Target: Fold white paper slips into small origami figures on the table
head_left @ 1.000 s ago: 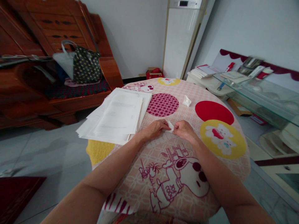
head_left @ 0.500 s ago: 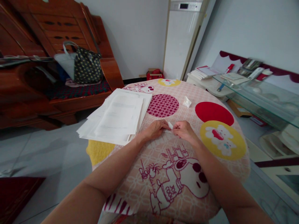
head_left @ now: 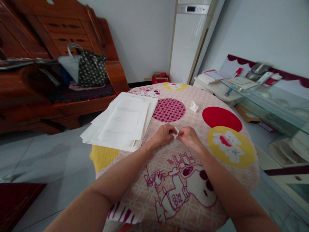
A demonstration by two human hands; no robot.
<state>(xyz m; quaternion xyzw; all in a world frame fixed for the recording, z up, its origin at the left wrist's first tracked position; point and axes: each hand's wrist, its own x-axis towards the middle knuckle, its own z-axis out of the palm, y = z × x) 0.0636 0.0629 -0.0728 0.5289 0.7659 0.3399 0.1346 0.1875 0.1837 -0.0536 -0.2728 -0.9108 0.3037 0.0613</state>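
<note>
Between my two hands is a small piece of folded white paper (head_left: pixel 176 131), mostly covered by fingers. My left hand (head_left: pixel 165 134) grips its left side with curled fingers. From the right, my right hand (head_left: pixel 188 136) pinches the other side. Both hands rest low over the patterned tablecloth (head_left: pixel 154 161), close together. Farther back on the cloth sits a separate folded white paper piece (head_left: pixel 193 106), touched by neither hand. A stack of printed paper sheets (head_left: pixel 123 120) lies to the left of my hands.
A wooden bench (head_left: pixel 70 106) with a dark patterned bag (head_left: pixel 91 69) stands at the left. To the right is a glass-topped cabinet (head_left: pixel 265 103) holding papers and containers. A tall white appliance (head_left: pixel 189 45) stands behind the round table.
My hands have shifted slightly around the small paper, with the left fingers curling further over it. The other paper piece and the stack stay where they were; the view tilts a little.
</note>
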